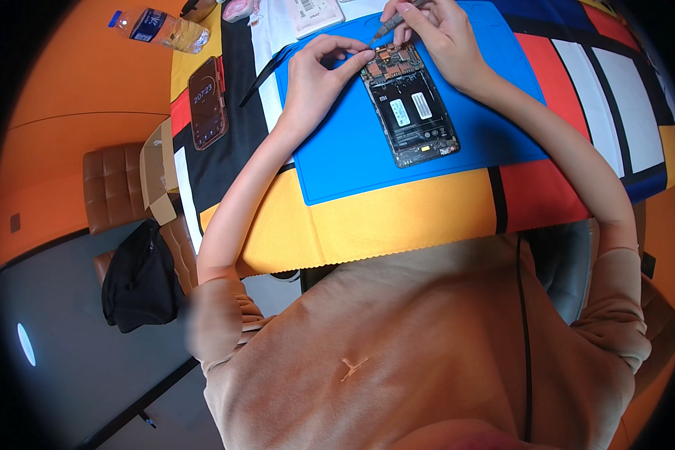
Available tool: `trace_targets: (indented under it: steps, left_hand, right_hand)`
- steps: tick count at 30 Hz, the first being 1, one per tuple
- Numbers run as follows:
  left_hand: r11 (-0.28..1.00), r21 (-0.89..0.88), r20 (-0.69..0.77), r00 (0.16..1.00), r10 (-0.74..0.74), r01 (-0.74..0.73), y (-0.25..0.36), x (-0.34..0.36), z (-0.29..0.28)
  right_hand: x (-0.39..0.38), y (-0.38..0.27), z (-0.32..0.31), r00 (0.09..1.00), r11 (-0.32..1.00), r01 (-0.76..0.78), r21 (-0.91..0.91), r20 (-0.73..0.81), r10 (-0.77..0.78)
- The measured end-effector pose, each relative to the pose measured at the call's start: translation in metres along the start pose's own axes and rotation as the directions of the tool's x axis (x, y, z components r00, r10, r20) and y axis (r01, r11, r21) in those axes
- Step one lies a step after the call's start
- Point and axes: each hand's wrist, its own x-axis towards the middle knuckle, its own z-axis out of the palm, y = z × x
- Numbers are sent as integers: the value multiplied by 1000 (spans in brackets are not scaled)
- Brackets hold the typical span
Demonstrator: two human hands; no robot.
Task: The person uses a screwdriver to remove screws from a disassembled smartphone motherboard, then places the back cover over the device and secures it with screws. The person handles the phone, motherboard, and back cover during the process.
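Where the blue work mat [337, 165] covers the table, one opened smartphone [411, 105], back cover off, lies flat and slightly skewed, its upper end between the hands. Fitted in it: one circuit board [392, 66], copper-toned patches, at the upper end; one black battery [382, 96], two white labels, below.

Right hand [439, 37]: fingers closed round one slim grey pen-shaped tool [386, 28], probably a precision screwdriver, tip slanting down toward the board's upper edge. Contact too small to confirm.

Left hand [319, 67]: thumb and forefinger nearly together at the phone's upper left corner, other fingers curled; whether anything small is pinched, cannot tell.

Also present: one slender black implement [266, 75], possibly tweezers, by the mat's left edge; one second phone [208, 103], screen lit, farther left.

Handling notes, by judgement: brace the frame with the left fingertips, clear of the tip; stand the tool more upright if seating in a screw head; press lightly, since a slip could score board or battery.
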Motion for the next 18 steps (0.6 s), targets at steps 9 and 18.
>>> trace_targets:
  steps: [9, 18]
  left_hand:
    - [1000, -3, 18, 1000, -2, 2, 2, 0, 1]
    - [989, 117, 128, 989, 73, -88, -1, 2, 0]
  right_hand:
    - [-3, -6, 3, 994, 999, 52, -5, -98, -52]
    - [-13, -1, 10, 972, 948, 233, -216, 43, -229]
